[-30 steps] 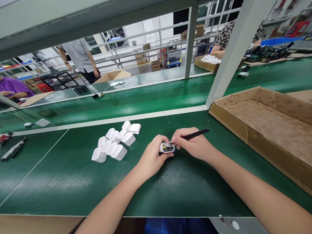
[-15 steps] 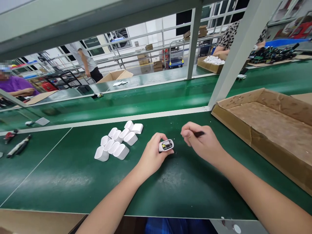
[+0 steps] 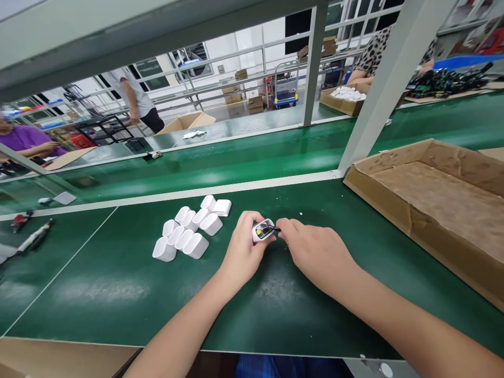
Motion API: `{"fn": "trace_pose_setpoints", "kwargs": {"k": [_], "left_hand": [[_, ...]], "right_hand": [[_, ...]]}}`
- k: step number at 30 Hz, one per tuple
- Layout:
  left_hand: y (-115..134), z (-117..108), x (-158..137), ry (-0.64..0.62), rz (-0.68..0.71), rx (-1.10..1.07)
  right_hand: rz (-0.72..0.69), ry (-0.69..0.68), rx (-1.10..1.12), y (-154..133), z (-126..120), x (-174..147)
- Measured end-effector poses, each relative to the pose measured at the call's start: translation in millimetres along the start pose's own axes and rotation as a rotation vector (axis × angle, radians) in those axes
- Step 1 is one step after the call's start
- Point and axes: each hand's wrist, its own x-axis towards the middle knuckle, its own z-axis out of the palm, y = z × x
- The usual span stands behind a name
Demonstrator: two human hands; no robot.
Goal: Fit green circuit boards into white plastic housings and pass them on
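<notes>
The left hand (image 3: 241, 248) grips the white case (image 3: 255, 234), its mouth's long axis slanting toward 2 o'clock; the right hand (image 3: 317, 248), at 3 o'clock from it, pinches a dark tool (image 3: 272, 228), tip seemingly inside.

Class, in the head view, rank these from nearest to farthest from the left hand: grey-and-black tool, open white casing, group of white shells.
1. Open white casing: held in the left hand.
2. Group of white shells: just left of that hand.
3. Grey-and-black tool: near the picture's left edge.
</notes>
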Motion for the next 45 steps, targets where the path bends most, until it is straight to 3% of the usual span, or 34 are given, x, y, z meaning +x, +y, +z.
{"fn": "trace_pose_setpoints", "kwargs": {"k": [8, 11, 16, 25, 32, 36, 41, 45], "left_hand": [[1.8, 1.5, -4.8, -0.035, 0.067, 0.106], [1.9, 1.4, -3.6, -0.044, 0.001, 0.028], [0.7, -3.1, 0.6, -0.032, -0.102, -0.13], [4.3, -4.4, -2.1, -0.047, -0.053, -0.117], [2.2, -3.6, -4.3, -0.073, 0.075, 0.067], [-3.5, -2.2, -1.2, -0.153, -0.012, 0.024], [-10.2, -0.6, 3.6, -0.18, -0.09, -0.035], [-11.0, -3.6, 3.8, -0.168, -0.118, -0.064]], "right_hand": [[-0.026, -0.057, -0.119, -7.4, -2.1, 0.1], [-0.011, -0.053, -0.073, -2.9, -4.0, 2.1], [0.056, 0.063, -0.082, 5.3, -10.3, 2.3], [-0.004, 0.089, -0.105, 0.4, -7.4, 1.5], [-0.032, 0.029, -0.094, -7.3, -4.4, 0.8], [-0.053, -0.034, -0.084, -5.3, -2.0, 2.4], [-0.034, -0.014, -0.072, -1.0, -0.1, 5.0], [0.065, -0.027, 0.054, 6.3, -5.3, 7.8]]}}
